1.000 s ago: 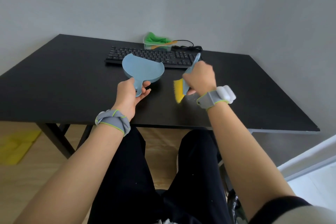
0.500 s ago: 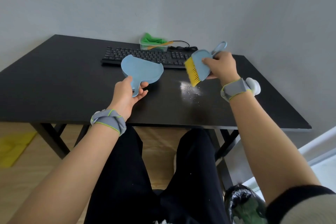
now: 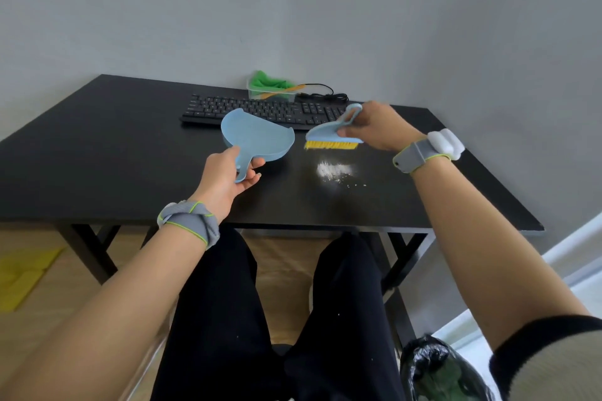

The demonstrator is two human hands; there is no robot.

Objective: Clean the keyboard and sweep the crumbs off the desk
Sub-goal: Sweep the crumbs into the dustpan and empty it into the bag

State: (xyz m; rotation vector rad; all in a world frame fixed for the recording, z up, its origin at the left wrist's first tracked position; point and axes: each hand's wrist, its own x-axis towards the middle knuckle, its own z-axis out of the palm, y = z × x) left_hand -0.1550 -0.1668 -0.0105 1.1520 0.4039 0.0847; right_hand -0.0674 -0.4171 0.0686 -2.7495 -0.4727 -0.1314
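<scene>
My left hand [image 3: 228, 179] grips the handle of a light blue dustpan [image 3: 257, 137], held just above the black desk [image 3: 114, 153] in front of the black keyboard [image 3: 260, 109]. My right hand [image 3: 374, 128] holds a small blue brush [image 3: 332, 135] with yellow bristles pointing down, a little above the desk. A patch of white crumbs [image 3: 335, 171] lies on the desk just in front of the brush and to the right of the dustpan.
A clear box with a green cloth [image 3: 272, 86] stands behind the keyboard, beside a black cable [image 3: 322, 93]. A black bag [image 3: 439, 371] sits on the floor at lower right. Something yellow [image 3: 22, 273] lies on the floor at left.
My right hand turned the brush from tilted to bristles-down and lowered it behind the crumbs. The dustpan stayed roughly in place.
</scene>
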